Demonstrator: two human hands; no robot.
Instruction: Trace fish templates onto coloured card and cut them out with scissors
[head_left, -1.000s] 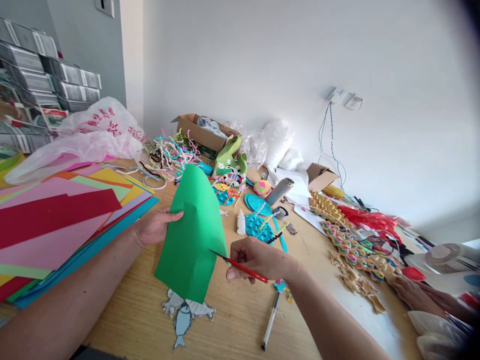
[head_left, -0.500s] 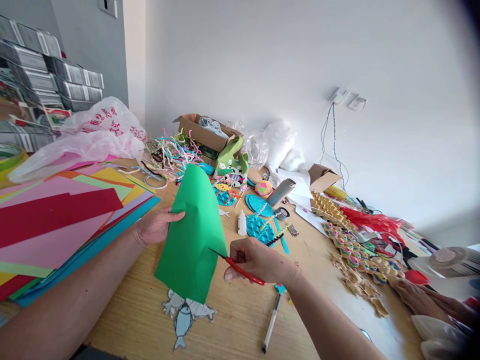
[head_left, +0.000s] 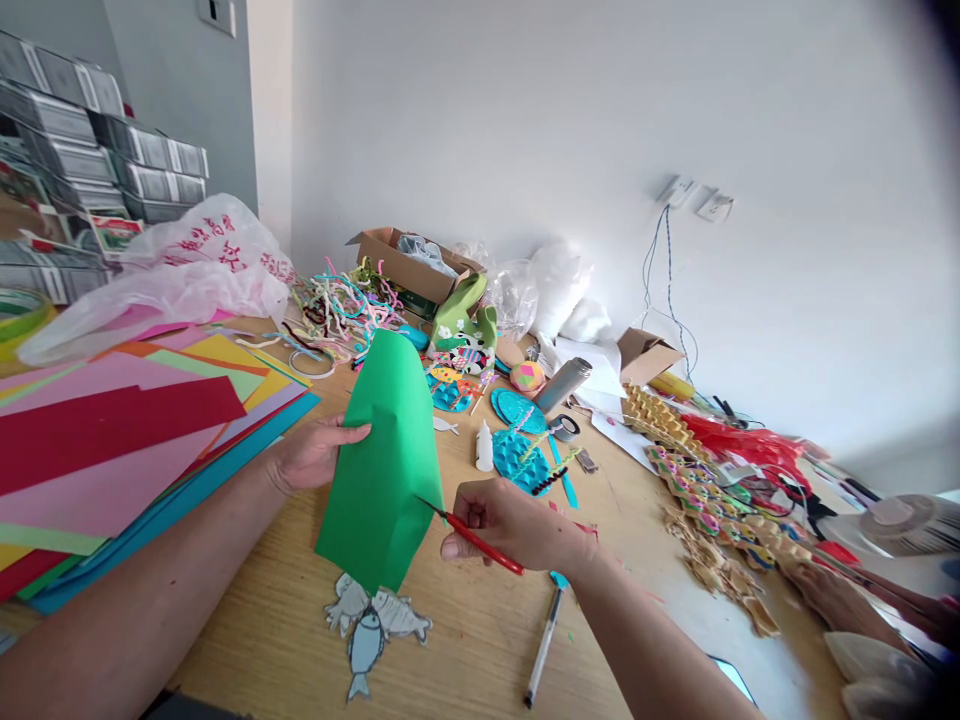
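Note:
My left hand (head_left: 315, 452) pinches the left edge of a curved green sheet of paper (head_left: 382, 450), thumb on its front. The sheet stands tilted above the wooden table. In my right hand (head_left: 495, 520) is a pair of red-handled scissors (head_left: 484, 545), with the fingers closed round the handles. Their dark tips touch the sheet near its right edge, and the blades look close together. Just below the sheet lie several grey paper fish cutouts (head_left: 366, 643), partly overlapping. A pen (head_left: 544, 645) rests on the table under my right forearm.
Coloured paper (head_left: 142, 420) is stacked at the left. Behind are pipe cleaners (head_left: 349, 305) and a cardboard box (head_left: 405, 262). A glue bottle (head_left: 484, 447) and blue craft pieces (head_left: 517, 458) lie mid-table. Another person's hand (head_left: 840, 600) is at the far right.
The green sheet's right and lower edges have shifted left and up, showing more of the fish cutouts. My right hand and the scissors have moved slightly left. The other person's hand has moved.

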